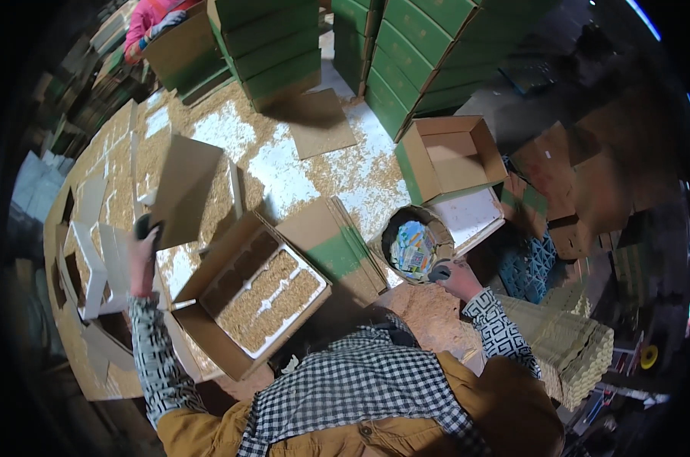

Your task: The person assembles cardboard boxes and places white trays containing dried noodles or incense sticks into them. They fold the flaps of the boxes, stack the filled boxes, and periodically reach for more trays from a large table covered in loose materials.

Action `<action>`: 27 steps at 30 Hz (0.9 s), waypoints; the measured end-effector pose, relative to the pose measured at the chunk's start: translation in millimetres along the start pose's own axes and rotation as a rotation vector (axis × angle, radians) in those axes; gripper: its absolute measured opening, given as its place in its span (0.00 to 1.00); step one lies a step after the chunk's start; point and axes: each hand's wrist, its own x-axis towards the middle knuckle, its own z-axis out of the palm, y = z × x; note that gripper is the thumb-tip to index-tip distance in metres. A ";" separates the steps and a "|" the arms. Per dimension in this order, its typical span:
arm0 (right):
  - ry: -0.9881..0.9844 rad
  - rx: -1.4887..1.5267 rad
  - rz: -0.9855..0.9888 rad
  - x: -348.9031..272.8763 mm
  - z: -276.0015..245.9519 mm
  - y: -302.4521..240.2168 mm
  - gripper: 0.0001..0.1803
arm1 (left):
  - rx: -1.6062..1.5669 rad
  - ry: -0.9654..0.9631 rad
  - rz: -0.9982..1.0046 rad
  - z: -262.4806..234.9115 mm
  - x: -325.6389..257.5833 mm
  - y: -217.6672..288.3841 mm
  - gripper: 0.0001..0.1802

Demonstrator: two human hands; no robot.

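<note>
My left hand (142,255), with dark-covered fingertips, grips the lower left edge of a tilted brown cardboard sheet (189,186). Just right of it stands an open cardboard box (212,339), with a white foam tray (308,305) inside. Sawdust-like brown filling (257,293) lies in the tray's compartments. My right hand (461,279) is at the near right rim of a round bucket (439,232), its dark fingertips bent together over the inside. Colourful blue and white packets (411,247) lie in the bucket. What those fingertips hold, if anything, is too small to tell.
Green and brown boxes (413,65) are stacked at the back. An open box (455,156) stands behind the bucket, flat cardboard (330,240) beside it. Sawdust covers much of the white table (284,179). Another person's gloved hand (167,23) touches a box, far left.
</note>
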 end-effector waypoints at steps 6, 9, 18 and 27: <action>0.549 0.772 -0.172 7.0 -56.7 -82.8 0.17 | -0.013 0.726 0.221 -38.6 -207.3 55.9 0.18; 0.512 1.056 -0.366 33.8 -68.1 -131.5 0.15 | -0.024 0.895 0.180 -19.4 -261.5 73.0 0.18; 0.149 -0.249 -0.450 54.3 -107.0 -88.4 0.27 | 0.498 0.750 0.193 18.1 -325.7 92.3 0.19; 0.269 -0.658 -0.115 80.1 -17.7 1.2 0.23 | 0.438 0.590 0.335 26.0 -278.9 87.9 0.19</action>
